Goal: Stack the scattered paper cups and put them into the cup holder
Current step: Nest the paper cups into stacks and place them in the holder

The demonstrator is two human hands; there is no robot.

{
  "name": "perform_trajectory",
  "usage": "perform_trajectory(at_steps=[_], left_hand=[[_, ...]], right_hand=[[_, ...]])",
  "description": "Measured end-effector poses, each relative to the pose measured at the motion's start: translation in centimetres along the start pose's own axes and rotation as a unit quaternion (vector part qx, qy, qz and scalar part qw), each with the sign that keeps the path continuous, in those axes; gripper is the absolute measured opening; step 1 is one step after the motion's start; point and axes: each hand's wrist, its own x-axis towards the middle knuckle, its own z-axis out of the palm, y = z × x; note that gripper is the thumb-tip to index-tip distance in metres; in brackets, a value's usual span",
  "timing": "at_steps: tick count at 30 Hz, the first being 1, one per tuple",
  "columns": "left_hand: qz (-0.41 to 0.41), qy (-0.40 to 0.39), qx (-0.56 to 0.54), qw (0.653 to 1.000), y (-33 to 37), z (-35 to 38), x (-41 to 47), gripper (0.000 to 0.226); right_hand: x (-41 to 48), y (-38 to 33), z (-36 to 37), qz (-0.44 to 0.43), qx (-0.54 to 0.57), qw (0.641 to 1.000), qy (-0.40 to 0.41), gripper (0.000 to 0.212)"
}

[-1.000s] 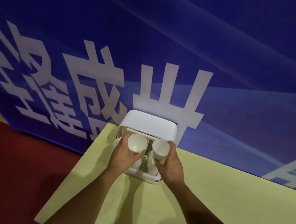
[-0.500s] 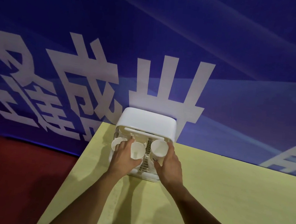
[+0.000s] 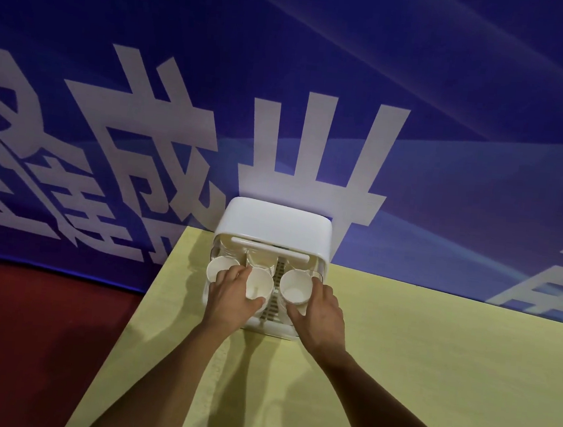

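- Head view: left hand [image 3: 230,299] fingers wrap a cup [image 3: 259,283] at the holder [image 3: 273,226] front.
- Right hand [image 3: 320,311] fingers clamp another cup [image 3: 295,287], seemingly just right of it.

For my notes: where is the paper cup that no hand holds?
In the head view, the free paper cup sits at the cup holder's left front, beside the left hand.

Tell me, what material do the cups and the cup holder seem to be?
Cups: likely thin matte white paper, going by the rolled rims and dull surface. Cup holder: apparently smooth white plastic, with rounded moulded corners and a faint sheen; its front part looks clear.
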Motion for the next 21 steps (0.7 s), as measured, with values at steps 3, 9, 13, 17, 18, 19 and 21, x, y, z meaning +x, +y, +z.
perform_trajectory(at_steps=[3, 9, 13, 17, 18, 19, 21], left_hand=[[0.004, 0.000, 0.000, 1.000, -0.08, 0.05, 0.06, 0.076], [0.013, -0.010, 0.039, 0.999, 0.16, -0.35, 0.00, 0.084], [0.006, 0.000, 0.066, 0.998, 0.36, -0.64, 0.18, 0.085], [0.011, 0.004, 0.059, 0.998, 0.50, -0.50, 0.44, 0.078], [0.011, 0.008, 0.054, 0.998, 0.59, -0.44, 0.46, 0.077], [0.012, 0.012, 0.048, 0.999, 0.70, -0.38, 0.48, 0.076], [0.017, 0.016, 0.041, 0.999, 0.88, -0.21, 0.49, 0.075]], right_hand=[[0.20, -0.09, 0.09, 0.021, -0.025, 0.999, -0.009, 0.070], [0.76, -0.44, 0.13, 0.045, -0.052, 0.996, -0.048, 0.061], [0.84, -0.74, 0.21, 0.052, -0.039, 0.996, -0.056, 0.063], [0.46, -0.39, 0.35, 0.053, -0.024, 0.997, -0.060, 0.065], [0.41, -0.26, 0.30, 0.050, -0.024, 0.997, -0.057, 0.063], [0.37, -0.17, 0.20, 0.046, -0.026, 0.997, -0.056, 0.062], [0.39, -0.12, -0.03, 0.040, -0.026, 0.997, -0.059, 0.060]])
